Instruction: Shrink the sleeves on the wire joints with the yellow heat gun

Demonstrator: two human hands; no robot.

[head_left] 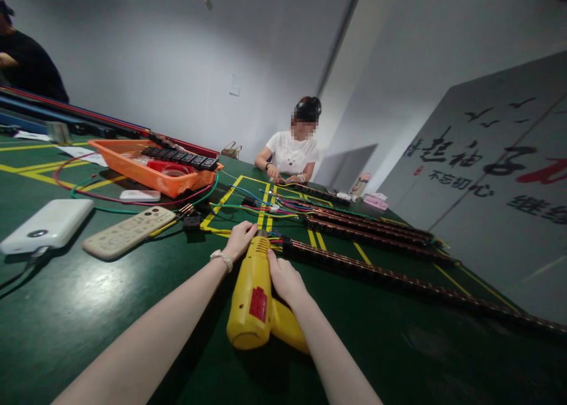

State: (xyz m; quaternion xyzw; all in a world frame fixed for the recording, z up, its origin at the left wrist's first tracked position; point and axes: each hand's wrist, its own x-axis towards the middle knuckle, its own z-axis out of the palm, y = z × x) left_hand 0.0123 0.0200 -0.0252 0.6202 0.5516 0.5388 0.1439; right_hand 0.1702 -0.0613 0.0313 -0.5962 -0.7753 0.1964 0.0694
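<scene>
A yellow heat gun (252, 293) with a red label lies on the green table between my forearms, its metal nozzle pointing away from me. My left hand (241, 239) is left of the nozzle, fingers drawn together near a yellow wire; what they pinch, if anything, is hidden. Along the right side of the gun body, my right hand (287, 278) has its thumb and fingers close together, near colored wire ends (277, 239); its grip is partly hidden. Those wires come from a long dark strip with copper lines (376, 269) stretching right.
More wired strips (363, 228) lie farther back. On the left are an orange basket (133, 172), a beige remote control (128, 234), a white power bank (48, 225) and loose cables. Across the table (146, 310) a person (292, 151) handles wires; another person (31, 65) is far left.
</scene>
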